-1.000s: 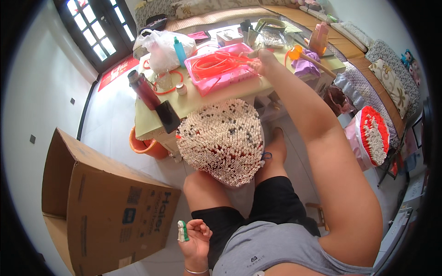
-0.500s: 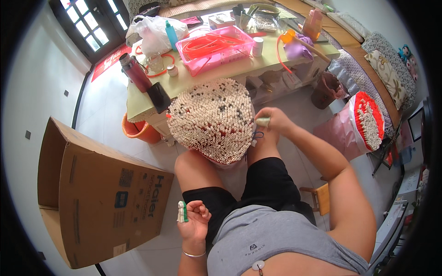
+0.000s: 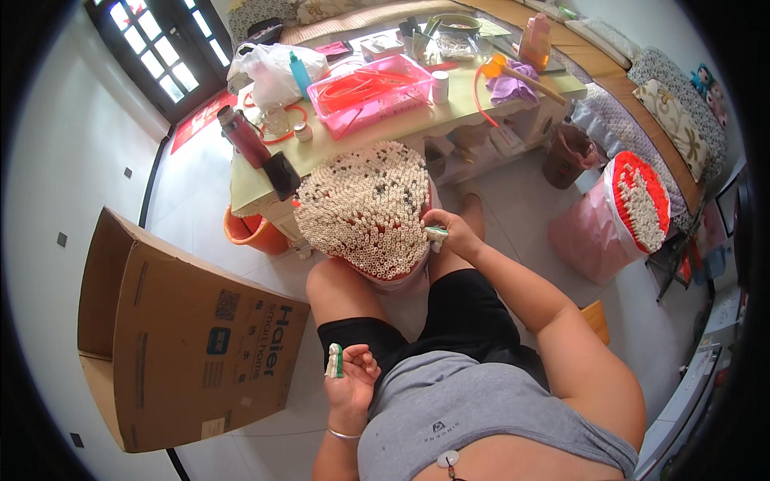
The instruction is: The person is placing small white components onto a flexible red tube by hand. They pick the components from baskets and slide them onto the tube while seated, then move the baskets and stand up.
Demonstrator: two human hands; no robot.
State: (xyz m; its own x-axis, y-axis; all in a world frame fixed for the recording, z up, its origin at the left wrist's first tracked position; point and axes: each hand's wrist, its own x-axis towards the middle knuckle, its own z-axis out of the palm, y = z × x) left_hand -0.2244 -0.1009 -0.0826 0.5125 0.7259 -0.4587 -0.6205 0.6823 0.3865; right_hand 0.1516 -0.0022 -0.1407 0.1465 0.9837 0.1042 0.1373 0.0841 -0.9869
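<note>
A dense bundle of thin, cream-coloured hollow tubes (image 3: 361, 208) stands upright between my knees, with dark and reddish gaps among the ends. At its right edge is my right hand (image 3: 455, 234), its fingers closed near the outer tubes; what they hold, if anything, is too small to make out. White and green wrapping (image 3: 435, 234) covers that hand's thumb. Over my left thigh my left hand (image 3: 353, 381) rests palm up, fingers loosely curled and apart, with nothing in the palm. Its thumb also wears a white and green wrap (image 3: 334, 361).
A pale green table (image 3: 249, 178) beyond the bundle carries a pink basket (image 3: 369, 116) of red tubing, bottles and a mallet (image 3: 521, 78). To the left stands a large cardboard box (image 3: 192, 345). A pink-wrapped tub (image 3: 581, 240) of red and white pieces stands at right.
My right hand has moved left, from above my right knee to the right edge of the tube bundle. The left hand keeps its pose. The whole view has shifted slightly.
</note>
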